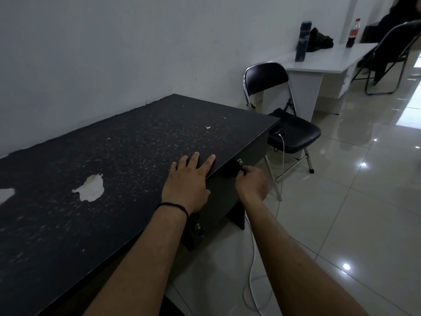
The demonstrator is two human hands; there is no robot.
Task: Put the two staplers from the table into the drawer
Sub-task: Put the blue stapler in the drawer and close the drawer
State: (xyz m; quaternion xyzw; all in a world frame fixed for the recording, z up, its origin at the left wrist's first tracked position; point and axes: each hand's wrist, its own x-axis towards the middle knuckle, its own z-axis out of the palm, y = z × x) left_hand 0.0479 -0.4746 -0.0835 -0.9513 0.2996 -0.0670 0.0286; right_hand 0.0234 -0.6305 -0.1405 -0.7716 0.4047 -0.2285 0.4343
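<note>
A black speckled table (114, 169) runs along the white wall. No stapler is visible on it. My left hand (188, 182) lies flat on the tabletop at its front edge, fingers spread, holding nothing. Under that edge sits the dark drawer front (248, 161) with a small metal lock (239, 161). My right hand (251, 181) is curled against the drawer front just below the lock, fingers closed around the dark drawer handle (243, 171). The drawer front looks flush with the table, and its inside is hidden.
A second lock with a key (200, 229) sits lower on the table front. A black folding chair (287, 119) stands right of the table, a white cable (266, 236) trailing from it over the tiled floor. A white desk (323, 62) with bottles stands behind.
</note>
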